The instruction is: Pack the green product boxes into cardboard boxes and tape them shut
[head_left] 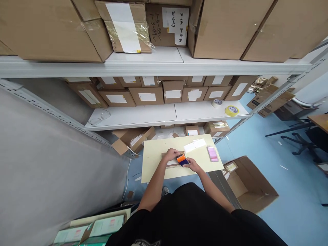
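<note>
Between my two hands is a small orange and dark blue box (182,160), tilted above a cream table (151,164). My left hand (171,154) has its fingers closed on the box's upper left end. On the lower right side, my right hand (192,164) grips it with thumb and fingers. Beneath my hands lies a flat brown cardboard piece (170,163), partly covered by them. White paper strips (194,145) rest behind the box, and a pink item (212,154), blurred out, lies at the table's right.
Shelves (143,114) stand ahead, stacked with labelled cartons (146,96). Two tape rolls (232,110) and a pair of glasses (99,118) sit on the middle shelf. An open carton (256,184) is on the floor at right; another open box (132,138) stands behind the table.
</note>
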`<state>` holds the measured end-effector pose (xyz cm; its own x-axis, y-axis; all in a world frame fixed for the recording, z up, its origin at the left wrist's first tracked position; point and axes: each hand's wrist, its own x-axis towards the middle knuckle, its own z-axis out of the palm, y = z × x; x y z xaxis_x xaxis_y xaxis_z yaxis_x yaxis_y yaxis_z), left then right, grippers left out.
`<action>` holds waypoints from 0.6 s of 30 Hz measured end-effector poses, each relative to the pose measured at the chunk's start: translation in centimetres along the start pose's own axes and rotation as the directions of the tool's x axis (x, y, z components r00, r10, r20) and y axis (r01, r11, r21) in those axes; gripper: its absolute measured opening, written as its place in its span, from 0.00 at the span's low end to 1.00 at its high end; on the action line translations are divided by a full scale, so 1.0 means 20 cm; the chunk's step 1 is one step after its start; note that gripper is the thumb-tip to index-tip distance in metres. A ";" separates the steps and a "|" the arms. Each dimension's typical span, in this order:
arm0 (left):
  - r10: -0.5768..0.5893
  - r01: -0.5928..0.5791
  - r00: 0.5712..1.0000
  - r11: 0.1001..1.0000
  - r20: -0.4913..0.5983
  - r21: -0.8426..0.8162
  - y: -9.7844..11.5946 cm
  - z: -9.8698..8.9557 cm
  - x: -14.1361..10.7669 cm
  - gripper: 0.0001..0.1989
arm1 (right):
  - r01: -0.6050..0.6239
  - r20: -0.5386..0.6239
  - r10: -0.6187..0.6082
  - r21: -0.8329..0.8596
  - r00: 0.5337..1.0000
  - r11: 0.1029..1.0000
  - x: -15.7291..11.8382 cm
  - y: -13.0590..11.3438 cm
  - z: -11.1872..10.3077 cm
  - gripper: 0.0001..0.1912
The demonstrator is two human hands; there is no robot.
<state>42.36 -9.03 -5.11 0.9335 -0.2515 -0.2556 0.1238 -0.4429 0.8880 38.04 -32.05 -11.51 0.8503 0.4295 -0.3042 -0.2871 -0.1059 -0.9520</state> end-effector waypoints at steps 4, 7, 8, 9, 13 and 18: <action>-0.041 0.040 0.996 0.999 -0.074 -0.020 0.02 -0.01 -0.03 0.17 | 0.046 -0.033 -0.050 -0.119 0.998 0.992 -0.01 -0.02 0.00 0.24; -0.095 0.093 0.988 0.995 -0.124 -0.021 0.04 -0.03 -0.06 0.15 | 0.050 -0.109 -0.074 -0.209 0.991 0.977 -0.02 -0.04 0.02 0.22; -0.113 0.111 0.984 0.994 -0.137 -0.027 0.05 -0.03 -0.07 0.15 | 0.047 -0.141 -0.081 -0.232 0.987 0.972 -0.02 -0.05 0.03 0.22; -0.131 0.126 0.980 0.991 -0.153 -0.037 0.05 -0.03 -0.08 0.14 | 0.043 -0.167 -0.087 -0.251 0.982 0.967 -0.02 -0.06 0.04 0.23; -0.174 0.158 0.954 0.984 -0.244 -0.083 0.05 0.01 -0.12 0.13 | 0.045 -0.193 -0.111 -0.318 0.975 0.947 0.00 -0.13 0.05 0.23; -0.185 0.129 0.865 0.980 -0.467 -0.149 0.05 -0.07 -0.22 0.18 | 0.076 -0.091 -0.133 -0.464 0.987 0.882 0.02 -0.27 -0.12 0.24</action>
<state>38.75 -7.14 -2.59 0.9414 0.2665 -0.2066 0.2921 -0.3383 0.8946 40.97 -33.37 -6.64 0.9177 0.3560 -0.1765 0.0162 -0.4772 -0.8786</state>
